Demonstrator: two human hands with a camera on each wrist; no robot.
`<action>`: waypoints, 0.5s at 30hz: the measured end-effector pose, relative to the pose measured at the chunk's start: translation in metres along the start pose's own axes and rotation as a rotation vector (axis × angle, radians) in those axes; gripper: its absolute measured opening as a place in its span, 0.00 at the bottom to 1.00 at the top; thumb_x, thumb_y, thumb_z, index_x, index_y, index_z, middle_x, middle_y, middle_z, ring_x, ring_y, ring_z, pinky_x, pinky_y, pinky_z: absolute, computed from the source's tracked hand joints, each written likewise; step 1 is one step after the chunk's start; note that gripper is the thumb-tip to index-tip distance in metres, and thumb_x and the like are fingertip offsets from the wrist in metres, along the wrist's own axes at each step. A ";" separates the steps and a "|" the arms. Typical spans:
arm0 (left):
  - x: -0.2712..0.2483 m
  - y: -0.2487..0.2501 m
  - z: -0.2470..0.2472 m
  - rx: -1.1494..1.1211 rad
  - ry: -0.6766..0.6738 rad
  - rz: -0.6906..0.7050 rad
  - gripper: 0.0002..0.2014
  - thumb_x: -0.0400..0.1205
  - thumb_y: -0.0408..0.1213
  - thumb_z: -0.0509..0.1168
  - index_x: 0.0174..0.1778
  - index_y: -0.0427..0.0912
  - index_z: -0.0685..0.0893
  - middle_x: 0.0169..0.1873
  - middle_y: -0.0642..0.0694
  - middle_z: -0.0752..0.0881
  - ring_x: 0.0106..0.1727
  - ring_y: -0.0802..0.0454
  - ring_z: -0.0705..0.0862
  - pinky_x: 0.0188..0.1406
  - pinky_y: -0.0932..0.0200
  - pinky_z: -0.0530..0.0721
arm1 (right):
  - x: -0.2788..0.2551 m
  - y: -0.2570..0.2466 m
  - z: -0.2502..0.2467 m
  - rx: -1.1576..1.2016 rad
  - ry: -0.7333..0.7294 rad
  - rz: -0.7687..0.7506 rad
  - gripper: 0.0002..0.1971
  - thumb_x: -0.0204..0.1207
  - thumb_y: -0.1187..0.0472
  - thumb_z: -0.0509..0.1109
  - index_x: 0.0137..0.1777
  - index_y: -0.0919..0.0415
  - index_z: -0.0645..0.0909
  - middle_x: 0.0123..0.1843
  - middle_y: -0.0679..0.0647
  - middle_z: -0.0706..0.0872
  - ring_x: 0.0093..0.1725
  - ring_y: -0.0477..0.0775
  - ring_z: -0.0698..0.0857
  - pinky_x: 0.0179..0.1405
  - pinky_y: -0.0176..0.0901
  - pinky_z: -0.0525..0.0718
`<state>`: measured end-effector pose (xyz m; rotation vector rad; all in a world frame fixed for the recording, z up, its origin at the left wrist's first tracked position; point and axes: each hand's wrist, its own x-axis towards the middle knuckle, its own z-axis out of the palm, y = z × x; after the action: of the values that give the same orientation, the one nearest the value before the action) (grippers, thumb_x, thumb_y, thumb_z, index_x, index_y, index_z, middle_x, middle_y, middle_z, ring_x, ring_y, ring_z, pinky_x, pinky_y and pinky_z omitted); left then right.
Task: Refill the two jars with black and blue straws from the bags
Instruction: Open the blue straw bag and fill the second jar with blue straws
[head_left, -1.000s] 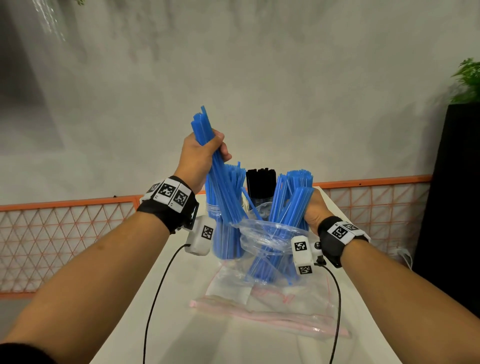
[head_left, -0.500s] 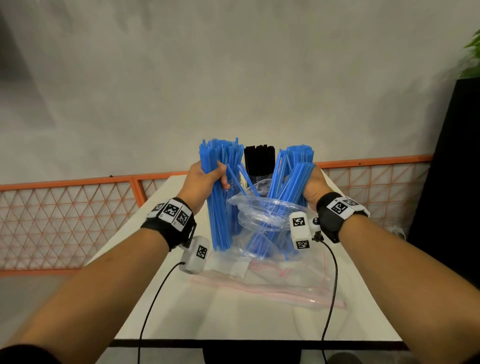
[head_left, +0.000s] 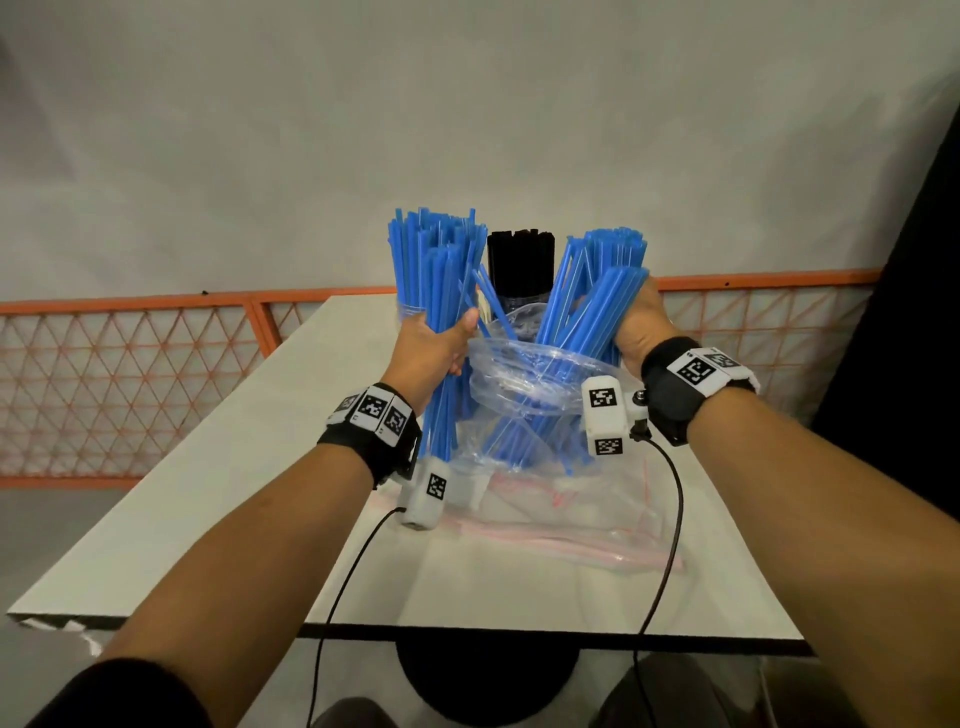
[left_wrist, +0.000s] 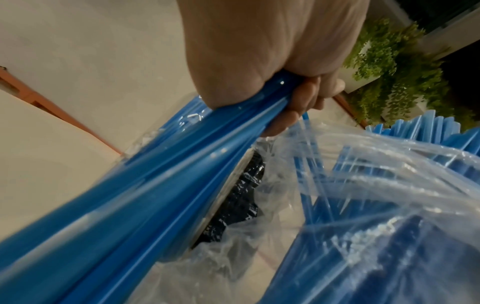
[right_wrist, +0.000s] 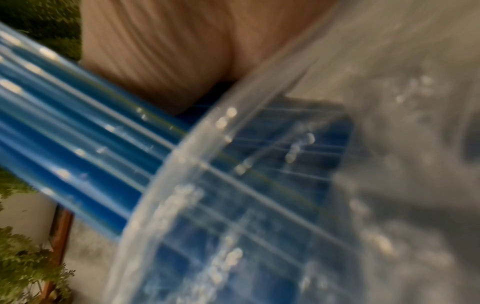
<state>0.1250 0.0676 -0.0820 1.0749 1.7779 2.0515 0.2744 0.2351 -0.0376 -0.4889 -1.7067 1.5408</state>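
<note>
An orange mesh railing (head_left: 130, 358) runs behind the white counter (head_left: 218, 499), and a flat, empty-looking zip bag (head_left: 587, 540) lies on the near right part of it. A green plant (left_wrist: 389, 61) shows only in the wrist views. The clear plastic bag (head_left: 524, 384) bulges in the middle and covers most of what stands behind it.

At the far left, blue straws (head_left: 431, 280) stand upright in a clear jar (head_left: 410, 312) — only its rim and a bit of wall show. The left hand (head_left: 431, 353) has its fingers (left_wrist: 303, 102) wrapped round a bundle of these straws. At the far centre, black straws (head_left: 519, 265) stand upright; their jar is mostly hidden by the bag.

The right hand (head_left: 639, 322) grips a second bundle of blue straws (head_left: 587, 306) leaning out of the bag's mouth — its fingers are hidden behind the straws, and the right wrist view is too blurred to show them.
</note>
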 end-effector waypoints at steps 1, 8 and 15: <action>0.001 -0.001 -0.001 -0.002 0.000 0.002 0.09 0.84 0.39 0.69 0.40 0.42 0.78 0.17 0.55 0.74 0.19 0.57 0.68 0.21 0.61 0.69 | 0.000 0.000 0.000 0.003 -0.007 -0.003 0.11 0.77 0.70 0.66 0.35 0.58 0.77 0.21 0.46 0.83 0.24 0.44 0.84 0.25 0.37 0.85; 0.000 -0.010 -0.010 0.018 -0.021 0.002 0.05 0.83 0.39 0.70 0.45 0.44 0.81 0.21 0.55 0.79 0.21 0.57 0.71 0.23 0.59 0.76 | 0.000 0.001 -0.002 -0.014 -0.040 -0.017 0.10 0.76 0.70 0.66 0.35 0.58 0.77 0.29 0.51 0.82 0.28 0.48 0.84 0.29 0.41 0.87; 0.012 0.034 -0.024 -0.008 -0.023 0.052 0.08 0.86 0.34 0.66 0.40 0.41 0.80 0.23 0.45 0.78 0.25 0.47 0.77 0.32 0.52 0.81 | 0.001 -0.001 -0.001 -0.015 -0.049 0.001 0.11 0.75 0.73 0.66 0.35 0.59 0.77 0.30 0.54 0.81 0.28 0.51 0.83 0.29 0.43 0.87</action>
<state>0.1104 0.0483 -0.0461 1.1492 1.7473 2.0654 0.2750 0.2361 -0.0370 -0.4630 -1.7572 1.5530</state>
